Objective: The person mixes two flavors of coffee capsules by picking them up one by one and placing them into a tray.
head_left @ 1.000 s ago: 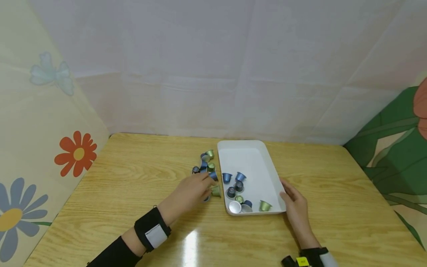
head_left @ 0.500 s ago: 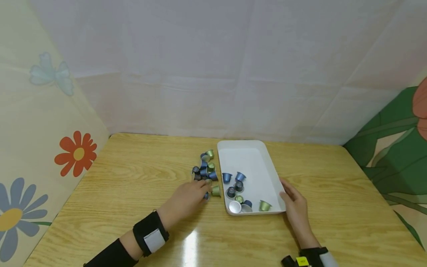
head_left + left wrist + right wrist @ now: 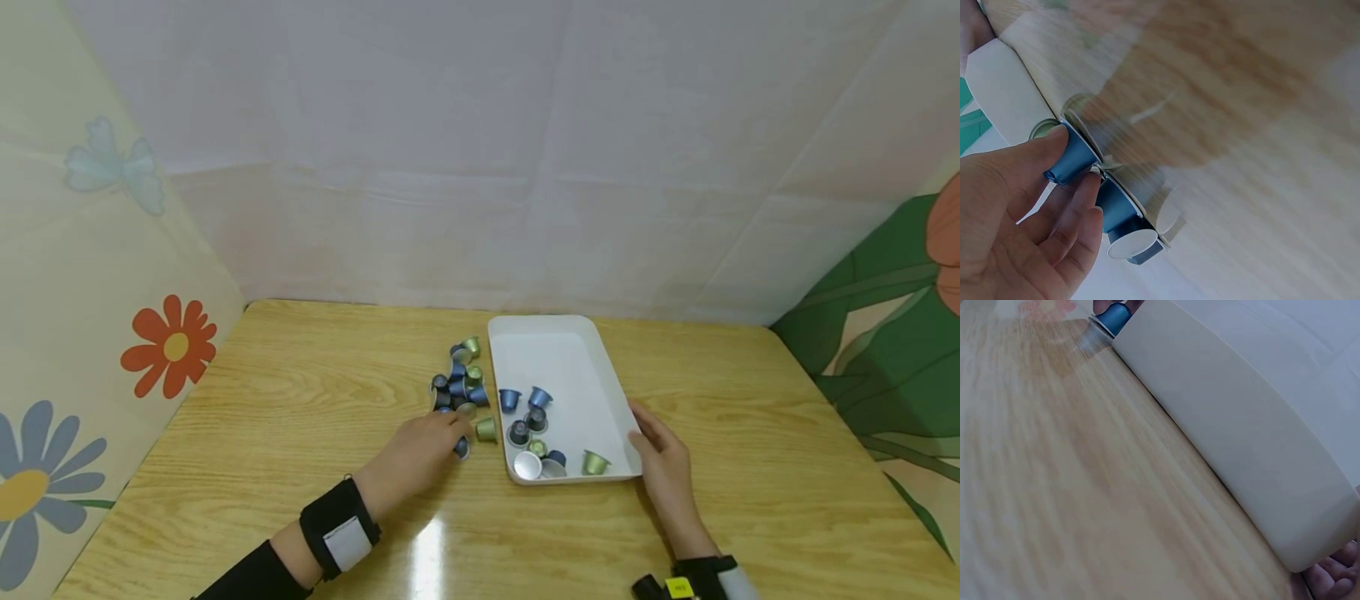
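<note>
Near the tray's left side, my left hand (image 3: pixel 416 457) pinches a blue coffee capsule (image 3: pixel 1074 155) between thumb and fingers, low over the table. Just beyond it lies a loose cluster of blue, dark and green capsules (image 3: pixel 457 388); a green capsule (image 3: pixel 486 429) rests between hand and tray. My right hand (image 3: pixel 666 467) grips the right edge of the white tray (image 3: pixel 562 358), thumb at the rim. Inside the tray's near half are several capsules, among them a blue one (image 3: pixel 510 401), a green one (image 3: pixel 596 462) and one showing its silver lid (image 3: pixel 528 465).
The wooden table (image 3: pixel 315 375) reaches a pale cloth backdrop (image 3: pixel 450 208) behind the tray. Flower-printed panels stand at both sides, with a red flower (image 3: pixel 176 346) on the left one. In the left wrist view, more blue capsules (image 3: pixel 1119 206) stand beside the fingers.
My left hand has drawn back from the far part of the cluster toward its near end, uncovering capsules there. The right hand and the tray stay in place.
</note>
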A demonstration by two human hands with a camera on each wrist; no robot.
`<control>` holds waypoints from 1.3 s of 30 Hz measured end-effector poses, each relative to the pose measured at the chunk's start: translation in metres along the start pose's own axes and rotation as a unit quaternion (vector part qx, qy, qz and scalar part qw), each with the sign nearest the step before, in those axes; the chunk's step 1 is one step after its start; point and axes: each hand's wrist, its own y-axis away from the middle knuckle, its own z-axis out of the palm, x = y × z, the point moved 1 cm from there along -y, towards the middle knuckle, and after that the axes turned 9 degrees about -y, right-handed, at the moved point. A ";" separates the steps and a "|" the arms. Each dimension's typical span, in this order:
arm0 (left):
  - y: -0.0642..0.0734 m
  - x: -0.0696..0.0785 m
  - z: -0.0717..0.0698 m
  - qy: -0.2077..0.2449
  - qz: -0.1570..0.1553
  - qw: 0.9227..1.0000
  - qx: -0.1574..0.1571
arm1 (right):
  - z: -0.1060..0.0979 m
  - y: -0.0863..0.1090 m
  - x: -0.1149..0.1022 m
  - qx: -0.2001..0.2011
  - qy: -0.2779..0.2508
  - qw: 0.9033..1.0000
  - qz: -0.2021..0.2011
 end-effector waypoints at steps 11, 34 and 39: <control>0.005 -0.002 -0.004 0.028 -0.002 1.000 0.006 | 0.000 0.000 0.000 -0.001 0.000 1.000 0.006; -0.008 0.012 -0.019 0.047 0.007 0.997 0.055 | -0.001 0.000 0.001 -0.001 0.001 1.000 0.003; -0.014 0.018 -0.020 0.053 0.014 0.997 0.060 | -0.001 -0.001 0.002 -0.003 0.003 1.000 0.001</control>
